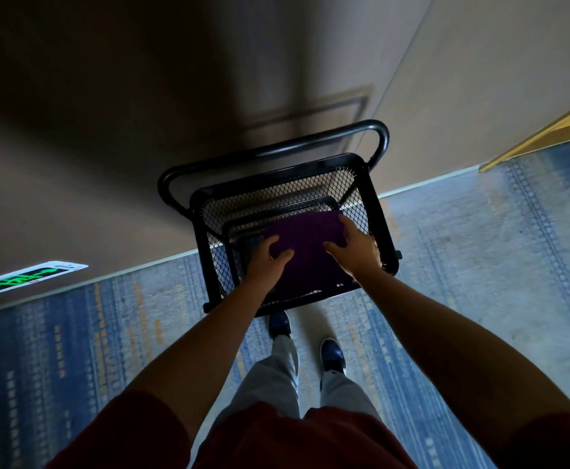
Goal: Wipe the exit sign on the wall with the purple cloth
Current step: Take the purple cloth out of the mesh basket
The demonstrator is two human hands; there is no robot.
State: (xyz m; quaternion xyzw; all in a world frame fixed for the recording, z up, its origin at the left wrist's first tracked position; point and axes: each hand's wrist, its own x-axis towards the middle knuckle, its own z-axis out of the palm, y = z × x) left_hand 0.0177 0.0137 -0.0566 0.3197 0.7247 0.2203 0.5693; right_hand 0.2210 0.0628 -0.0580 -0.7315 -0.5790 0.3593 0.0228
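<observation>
A dark purple cloth (305,247) lies folded flat in the top basket of a black mesh cart (383,231), straight in front of me. My left hand (270,257) rests on the cloth's left part with the fingers curled onto it. My right hand (354,247) grips the cloth's right edge near the far corner. The exit sign (28,278), white with glowing green letters and arrows, is mounted low on the wall at the far left, just above the floor.
The cart stands against a beige wall (107,164), its tubular handle (270,150) on the wall side. Blue patterned carpet (480,258) covers the floor. My feet (305,336) are just behind the cart. A yellow wooden frame (547,137) is at the right.
</observation>
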